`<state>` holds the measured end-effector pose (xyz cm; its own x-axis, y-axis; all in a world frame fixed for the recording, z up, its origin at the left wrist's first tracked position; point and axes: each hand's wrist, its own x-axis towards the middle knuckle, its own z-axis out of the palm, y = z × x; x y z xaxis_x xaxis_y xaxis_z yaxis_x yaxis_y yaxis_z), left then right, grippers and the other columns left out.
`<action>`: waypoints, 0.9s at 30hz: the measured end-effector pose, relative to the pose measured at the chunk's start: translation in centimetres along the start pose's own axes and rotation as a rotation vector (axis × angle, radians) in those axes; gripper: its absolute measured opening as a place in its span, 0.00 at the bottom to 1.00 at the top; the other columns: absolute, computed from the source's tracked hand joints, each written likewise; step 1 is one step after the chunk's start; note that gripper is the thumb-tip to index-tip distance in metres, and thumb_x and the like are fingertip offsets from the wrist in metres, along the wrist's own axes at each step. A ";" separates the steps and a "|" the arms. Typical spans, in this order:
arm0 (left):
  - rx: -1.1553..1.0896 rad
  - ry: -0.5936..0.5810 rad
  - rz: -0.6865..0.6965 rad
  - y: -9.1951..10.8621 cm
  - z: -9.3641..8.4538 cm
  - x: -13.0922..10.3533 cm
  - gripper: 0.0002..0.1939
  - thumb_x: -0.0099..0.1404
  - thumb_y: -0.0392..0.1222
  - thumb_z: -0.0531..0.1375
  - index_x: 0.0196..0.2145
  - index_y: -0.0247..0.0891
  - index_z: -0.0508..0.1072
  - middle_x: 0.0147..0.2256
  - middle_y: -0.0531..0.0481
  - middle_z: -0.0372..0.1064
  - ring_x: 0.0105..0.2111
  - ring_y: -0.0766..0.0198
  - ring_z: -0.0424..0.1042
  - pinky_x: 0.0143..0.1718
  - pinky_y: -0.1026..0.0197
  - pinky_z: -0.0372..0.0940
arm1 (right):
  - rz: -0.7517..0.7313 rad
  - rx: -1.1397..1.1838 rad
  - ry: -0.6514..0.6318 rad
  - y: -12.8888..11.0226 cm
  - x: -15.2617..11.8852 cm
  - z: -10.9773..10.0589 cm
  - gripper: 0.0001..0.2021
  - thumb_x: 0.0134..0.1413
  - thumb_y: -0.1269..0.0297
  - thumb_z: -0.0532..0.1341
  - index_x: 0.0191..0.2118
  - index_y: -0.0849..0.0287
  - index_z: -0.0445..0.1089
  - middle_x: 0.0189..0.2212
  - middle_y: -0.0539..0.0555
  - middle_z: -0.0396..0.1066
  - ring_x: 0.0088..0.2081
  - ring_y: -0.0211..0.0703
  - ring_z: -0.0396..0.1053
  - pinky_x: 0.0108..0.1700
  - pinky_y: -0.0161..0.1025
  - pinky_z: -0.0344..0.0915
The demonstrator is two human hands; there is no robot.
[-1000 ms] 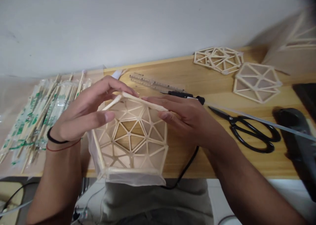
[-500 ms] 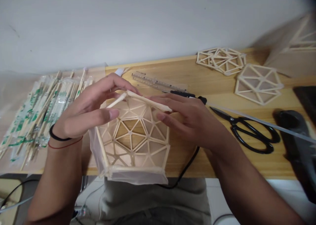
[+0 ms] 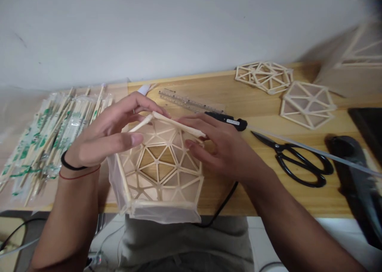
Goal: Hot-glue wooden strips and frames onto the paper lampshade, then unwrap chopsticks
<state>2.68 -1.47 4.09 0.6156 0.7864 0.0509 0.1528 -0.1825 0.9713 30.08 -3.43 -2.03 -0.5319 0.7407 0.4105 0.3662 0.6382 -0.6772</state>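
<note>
A bowl-like frame of pale wooden sticks [image 3: 157, 172], covered in sheer fabric, sits at the front of the table with its open side up. My left hand [image 3: 110, 124] grips its upper left rim, thumb inside and fingers behind. On the upper right rim my right hand [image 3: 213, 144] is closed, fingers along the outside and thumb on the inner side. Wood shows through an uncovered five-sided part at the bottom of the frame. Loose fabric hangs at the left and front edges.
Wrapped chopsticks [image 3: 59, 132] lie at the left. Behind the hands are a clear ruler [image 3: 191, 102] and a black tool [image 3: 228, 120]. Black scissors [image 3: 298, 158], two flat stick frames [image 3: 308, 104] and a larger fabric-covered frame [image 3: 349, 63] stand or lie to the right.
My right hand has shifted slightly left along the rim, and more of the black tool shows behind it. The objects on the right appear a little further left and lower.
</note>
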 end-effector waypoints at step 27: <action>0.078 -0.033 0.028 -0.2 -0.4 -0.1 0.19 0.68 0.47 0.64 0.56 0.45 0.74 0.58 0.43 0.72 0.61 0.40 0.69 0.57 0.41 0.66 | 0.054 0.035 -0.020 0.0 0.0 0.4 0.19 0.66 0.74 0.59 0.60 0.56 0.68 0.55 0.62 0.76 0.56 0.52 0.76 0.59 0.51 0.73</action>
<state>2.31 -1.26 3.96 0.6457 0.7605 0.0690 0.1937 -0.2505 0.9485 29.77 -3.53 -2.21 -0.5275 0.7694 0.3603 0.3680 0.5892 -0.7194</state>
